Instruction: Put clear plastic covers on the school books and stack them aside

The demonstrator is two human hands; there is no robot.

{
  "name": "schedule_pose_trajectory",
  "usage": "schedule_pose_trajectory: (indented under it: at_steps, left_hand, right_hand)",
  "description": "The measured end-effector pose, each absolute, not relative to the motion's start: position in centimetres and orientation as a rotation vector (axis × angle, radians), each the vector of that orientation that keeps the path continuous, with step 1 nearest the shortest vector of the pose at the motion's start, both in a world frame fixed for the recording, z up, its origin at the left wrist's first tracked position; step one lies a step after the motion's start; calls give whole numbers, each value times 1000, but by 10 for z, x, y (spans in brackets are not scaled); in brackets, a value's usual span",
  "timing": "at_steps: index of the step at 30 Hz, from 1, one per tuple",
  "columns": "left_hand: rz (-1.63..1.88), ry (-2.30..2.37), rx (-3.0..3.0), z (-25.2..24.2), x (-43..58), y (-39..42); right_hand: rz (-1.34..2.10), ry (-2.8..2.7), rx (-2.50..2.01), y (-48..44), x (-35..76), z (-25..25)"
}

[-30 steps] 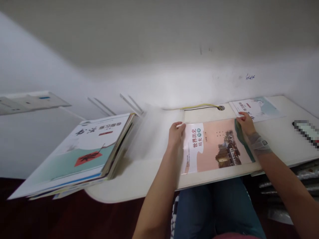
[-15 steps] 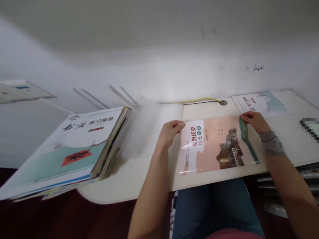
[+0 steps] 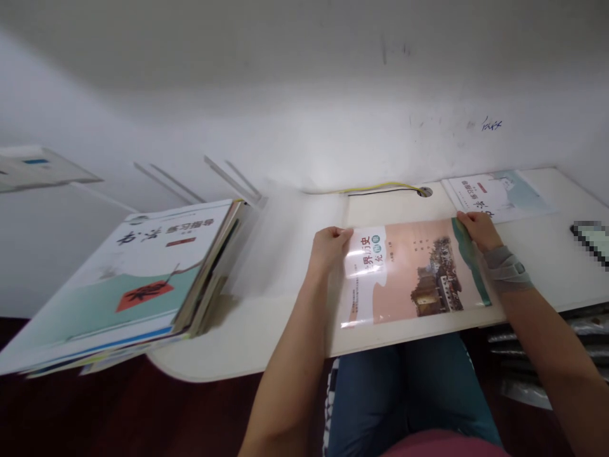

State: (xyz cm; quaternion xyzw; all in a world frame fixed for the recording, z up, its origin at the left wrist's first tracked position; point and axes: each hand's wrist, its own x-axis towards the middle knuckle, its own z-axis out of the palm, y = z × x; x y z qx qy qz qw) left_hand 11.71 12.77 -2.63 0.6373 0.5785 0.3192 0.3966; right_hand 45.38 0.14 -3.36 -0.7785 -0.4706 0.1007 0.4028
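Observation:
A pink workbook (image 3: pixel 399 254) with a glossy, see-through layer over its cover lies turned sideways above the front of the white desk. A photo of a crowd and a dark green band show on it. My left hand (image 3: pixel 330 249) pinches the workbook's upper left corner between thumb and fingers. At its upper right corner, by the green band, my right hand (image 3: pixel 480 230) is closed on the edge; a grey band circles that wrist. Clear plastic covers (image 3: pixel 280 247) lie just left of the workbook, partly behind my left hand.
A tall stack of books (image 3: pixel 157 273) stands at the desk's left end. Another booklet (image 3: pixel 497 197) lies at the back right, near a cable hole (image 3: pixel 424 192) with a yellow cable. A blurred-out device (image 3: pixel 592 241) sits at the right. The white desk (image 3: pixel 200 362) has a rounded front left corner.
My right hand has moved slightly left and curled more round the workbook's corner. The green band now looks wider and flatter. My left hand keeps its pinch; the view has shifted a little.

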Motion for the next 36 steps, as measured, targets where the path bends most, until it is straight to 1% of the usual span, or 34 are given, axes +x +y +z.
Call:
schedule_pose_trajectory:
  at_steps: [5,8,10,13,15,17,20,22,23,26,28,33,36]
  left_hand:
    - [507,1739,2093,-30,132,120]
    - [551,1772,2386,-33,142,113]
    - [565,1646,2582,-35,150,106]
    - [419,1292,2755,-38,164,95]
    - [267,1141,2792,-42,172,89]
    - [166,1092,2802,-46,175,86]
    - [141,1096,2808,-51,175,87]
    - [144,1099,2802,-52,174,88]
    - [143,1095,2798,-52,174,89]
    - [145,1084,2791,-54,173,91]
    - [161,1085,2788,-55,174,91]
    - [229,1081,2807,-57,173,92]
    - [289,1157,2810,-54,173,93]
  right_hand:
    - [63,-1312,-2273,7,454,-45]
    - [47,-1307,-2413,9,451,-49]
    - [65,-1301,-2443,9,449,-50]
    - [75,-1295,-2448,10,449,-49]
    - [84,-1295,-2451,10,450,-48]
    - [91,-1287,-2454,8,451,-47]
    - [-129,-1338,-2313,5,448,-44]
    - [-296,-1545,-2113,4,439,-45]
    - [-315,-1708,-2018,4,433,-47]
    - [-98,-2202,-1874,5,417,-56]
    - [17,-2338,-1869,5,413,-63]
    - [-34,-2247,-1973,-3,433,-73]
    - [-100,-2125,-2047,-9,445,-75]
